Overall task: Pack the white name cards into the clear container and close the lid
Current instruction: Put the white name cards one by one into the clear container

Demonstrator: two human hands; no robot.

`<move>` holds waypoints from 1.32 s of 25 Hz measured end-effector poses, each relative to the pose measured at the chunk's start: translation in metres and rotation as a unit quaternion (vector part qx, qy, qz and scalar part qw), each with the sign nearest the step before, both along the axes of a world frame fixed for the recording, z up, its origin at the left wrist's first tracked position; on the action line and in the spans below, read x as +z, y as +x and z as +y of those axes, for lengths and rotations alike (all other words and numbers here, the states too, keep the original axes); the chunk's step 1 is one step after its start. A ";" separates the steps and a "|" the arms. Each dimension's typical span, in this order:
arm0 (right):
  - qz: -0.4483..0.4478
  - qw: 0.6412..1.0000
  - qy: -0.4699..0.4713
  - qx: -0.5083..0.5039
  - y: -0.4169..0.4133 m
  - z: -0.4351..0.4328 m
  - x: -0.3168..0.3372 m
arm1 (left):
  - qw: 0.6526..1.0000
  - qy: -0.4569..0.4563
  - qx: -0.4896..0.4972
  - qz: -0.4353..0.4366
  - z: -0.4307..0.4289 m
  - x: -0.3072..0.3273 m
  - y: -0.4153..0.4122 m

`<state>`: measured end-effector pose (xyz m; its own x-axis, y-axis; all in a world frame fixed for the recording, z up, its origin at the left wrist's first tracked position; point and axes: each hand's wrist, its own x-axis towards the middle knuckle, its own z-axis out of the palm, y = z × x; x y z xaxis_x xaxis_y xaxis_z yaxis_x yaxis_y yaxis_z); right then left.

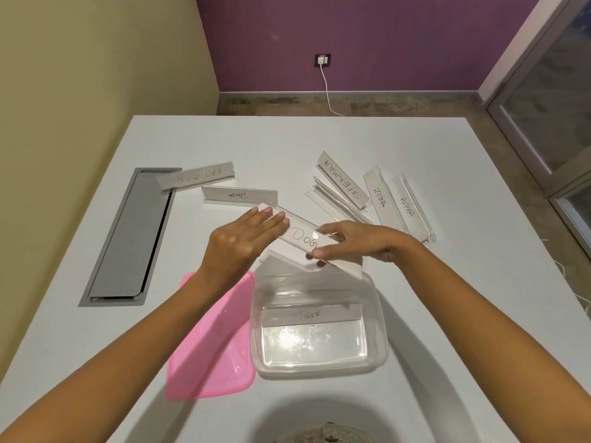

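Over the white table (415,314), both hands hold the DOG card (303,239), its far end hidden by the left hand (240,241).

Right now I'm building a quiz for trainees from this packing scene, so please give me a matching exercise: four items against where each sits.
Items:
1. white TIGER name card
2. white DOG name card
3. pink plastic lid
4. white BATMAN name card

Places:
A. held in both hands
B. flat on the table, left of the clear plastic container
C. inside the container
D. far left on the table

Pairs: 1-C, 2-A, 3-B, 4-D
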<state>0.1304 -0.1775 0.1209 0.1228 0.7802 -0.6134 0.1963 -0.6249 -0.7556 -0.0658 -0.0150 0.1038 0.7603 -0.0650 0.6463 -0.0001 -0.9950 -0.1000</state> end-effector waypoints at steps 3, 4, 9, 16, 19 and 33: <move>0.015 0.999 0.040 0.009 -0.012 -0.012 -0.006 | 0.997 -0.048 0.052 0.019 -0.011 -0.003 -0.009; 0.001 0.999 0.050 0.002 -0.017 -0.017 -0.007 | 0.992 -0.085 0.087 0.029 -0.016 -0.005 -0.014; -0.182 0.982 0.032 -0.043 -0.042 -0.046 -0.025 | 0.819 -0.514 0.254 0.006 -0.046 -0.022 -0.042; -0.353 0.934 0.009 0.048 -0.082 -0.054 -0.074 | 0.704 -0.644 0.273 0.122 -0.063 -0.054 -0.047; -0.377 0.925 0.017 0.057 -0.088 -0.051 -0.094 | 0.703 -0.643 0.283 0.115 -0.063 -0.060 -0.046; -0.431 0.893 0.111 -0.060 -0.110 -0.054 -0.102 | 0.717 -0.624 0.287 0.121 -0.060 -0.071 -0.050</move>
<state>0.0199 -0.2314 0.0192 0.5654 0.8208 -0.0815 0.7073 -0.5333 -0.4641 -0.1163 -0.0750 0.0333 0.5296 0.8175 -0.2263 0.5781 -0.1526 0.8016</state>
